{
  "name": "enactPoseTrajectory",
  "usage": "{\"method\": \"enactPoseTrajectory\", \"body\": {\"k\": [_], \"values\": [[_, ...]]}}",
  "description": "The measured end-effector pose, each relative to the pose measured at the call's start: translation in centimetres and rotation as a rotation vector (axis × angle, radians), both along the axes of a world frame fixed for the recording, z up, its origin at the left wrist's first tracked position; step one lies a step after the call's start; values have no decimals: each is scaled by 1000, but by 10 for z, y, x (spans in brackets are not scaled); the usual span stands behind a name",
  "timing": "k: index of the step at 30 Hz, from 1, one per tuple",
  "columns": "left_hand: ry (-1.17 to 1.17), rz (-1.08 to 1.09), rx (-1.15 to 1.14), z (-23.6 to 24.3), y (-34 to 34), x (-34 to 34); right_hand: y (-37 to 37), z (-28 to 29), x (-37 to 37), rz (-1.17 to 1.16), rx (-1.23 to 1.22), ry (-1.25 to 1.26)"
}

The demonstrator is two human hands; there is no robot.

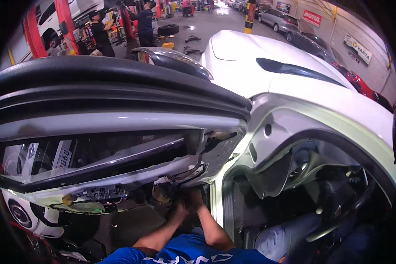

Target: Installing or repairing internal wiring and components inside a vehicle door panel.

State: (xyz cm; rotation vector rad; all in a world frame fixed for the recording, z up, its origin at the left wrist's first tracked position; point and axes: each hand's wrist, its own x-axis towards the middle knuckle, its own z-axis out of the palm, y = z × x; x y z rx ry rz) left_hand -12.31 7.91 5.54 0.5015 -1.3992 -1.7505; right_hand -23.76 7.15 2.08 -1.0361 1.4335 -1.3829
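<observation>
An open white car door (163, 122) stands before me with its inner trim off, showing bare metal, wiring and a dark window opening. Both forearms reach up to the door's lower inner side, near its hinge end. My left hand (179, 207) and my right hand (195, 198) are close together there, in shadow against the door. Their fingers are hidden, and I cannot make out what they touch. Just left of them, a tan-coloured part (161, 193) hangs among wires. Farther left sits a dark switch unit (104, 192) on the door's inner edge.
To the right is the car's open doorway with a steering wheel (345, 215) and a seat (277, 240). The white hood (246, 48) lies ahead. Two people (102, 33) stand by red lift posts (65, 26) at the far left. Another white car (28, 215) is at lower left.
</observation>
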Motion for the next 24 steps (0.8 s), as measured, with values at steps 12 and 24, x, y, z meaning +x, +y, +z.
{"method": "enactPoseTrajectory", "body": {"k": [12,24], "values": [[-71,221,101,-23,1,-8,-2,-2,-25,148,-269,994],[304,4,865,-39,-20,-5,11,23,-9,149,-141,1167]]}}
